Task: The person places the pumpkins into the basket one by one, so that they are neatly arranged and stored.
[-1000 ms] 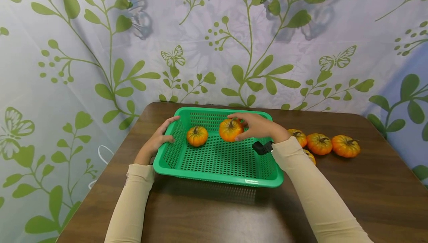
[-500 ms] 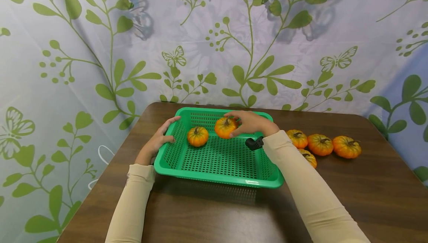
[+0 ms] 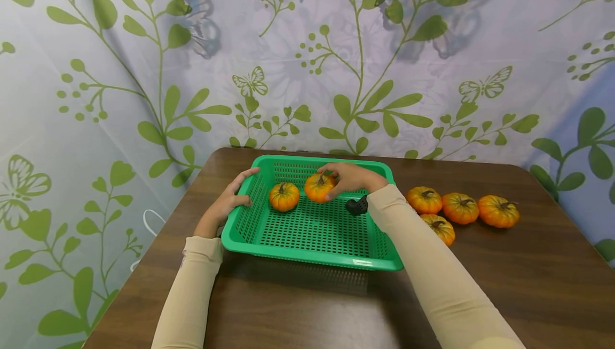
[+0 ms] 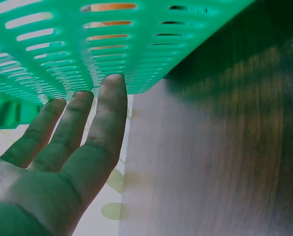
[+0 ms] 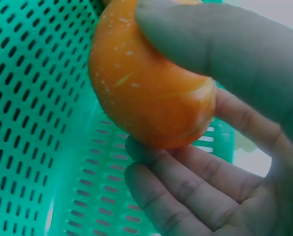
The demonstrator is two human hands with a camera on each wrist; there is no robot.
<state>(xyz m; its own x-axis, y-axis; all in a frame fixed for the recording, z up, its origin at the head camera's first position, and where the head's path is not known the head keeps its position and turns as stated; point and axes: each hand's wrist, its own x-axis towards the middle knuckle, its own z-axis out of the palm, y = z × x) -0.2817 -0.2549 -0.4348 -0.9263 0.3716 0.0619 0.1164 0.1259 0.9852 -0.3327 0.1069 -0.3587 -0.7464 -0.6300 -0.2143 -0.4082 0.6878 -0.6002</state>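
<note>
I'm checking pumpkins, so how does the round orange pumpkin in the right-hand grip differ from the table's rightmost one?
The held round orange pumpkin is in the right-hand grip, over the green plastic basket; the rightmost orange pumpkin rests untouched on the brown table. The held pumpkin's stem points roughly up; the rightmost pumpkin's leans right. Both are squat.

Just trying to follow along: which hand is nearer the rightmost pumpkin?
The right. The right hand, left of the rightmost pumpkin, holds another pumpkin over the basket; the left hand is farther off, at the basket's left side.
</note>
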